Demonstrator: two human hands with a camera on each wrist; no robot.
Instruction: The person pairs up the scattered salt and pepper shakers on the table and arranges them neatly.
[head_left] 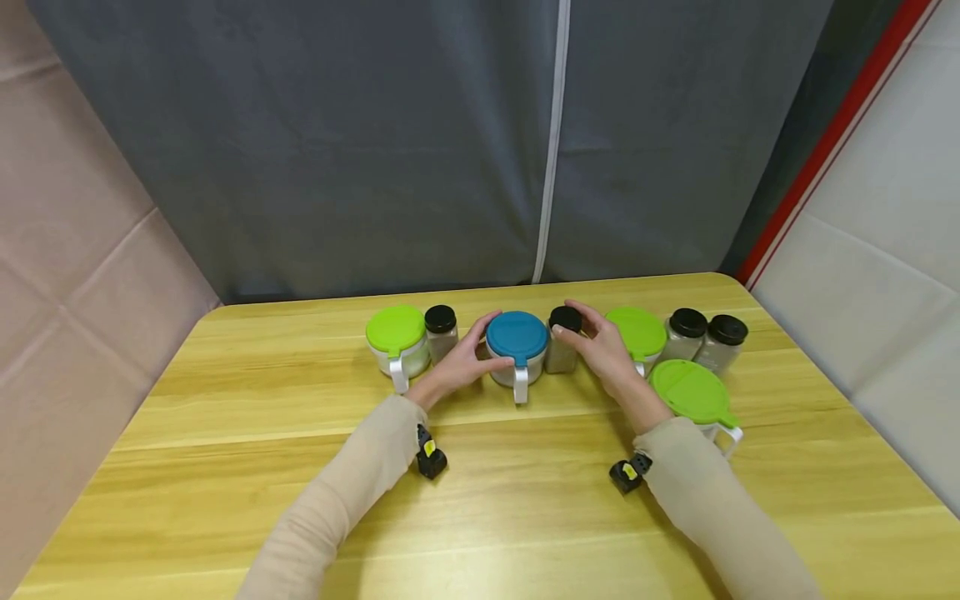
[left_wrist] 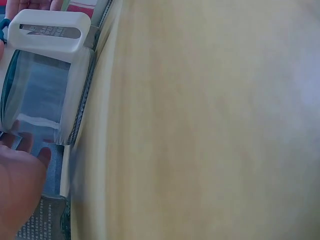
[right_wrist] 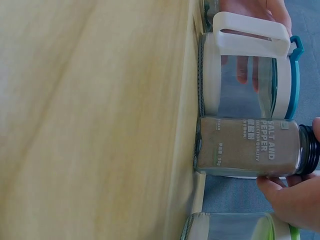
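A glass seasoning jar with a blue lid (head_left: 517, 335) and a white handle (right_wrist: 252, 34) stands upright on the table. My left hand (head_left: 467, 358) holds it from the left, thumb at the front and fingers behind. Just right of it stands a clear seasoning bottle (right_wrist: 247, 146) with a black cap and brown powder inside, its label reading salt and pepper. My right hand (head_left: 603, 348) grips this bottle near the cap, thumb in front and fingers round the back. Both containers appear to rest on the wood, side by side.
Left of the blue-lidded jar are a green-lidded jar (head_left: 397, 331) and a black-capped bottle (head_left: 441, 333). To the right stand another green-lidded jar (head_left: 636, 332), two black-capped bottles (head_left: 686, 332), and a nearer green-lidded jar (head_left: 693, 392) beside my right forearm. A grey curtain (head_left: 375, 150) hangs behind the table.
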